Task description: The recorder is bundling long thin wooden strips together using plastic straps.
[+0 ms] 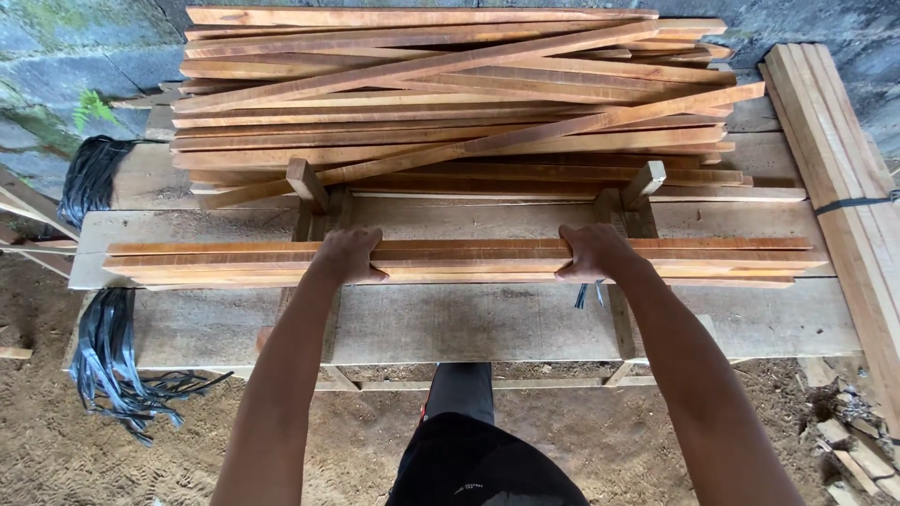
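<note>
Two hands grip one bundle of slats (pixel 469 260) lying across the surface (pixel 469 323), a rough plank bench: the left hand (pixel 349 255) and right hand (pixel 592 251) are each closed over its near edge. Behind it, a loose pile of slats (pixel 450 94) rests against a mossy block wall (pixel 56 56). Black straps (pixel 112 361) hang off the left end over the dirt floor (pixel 56 440). More boards (pixel 844 159) lie stacked at right.
</note>
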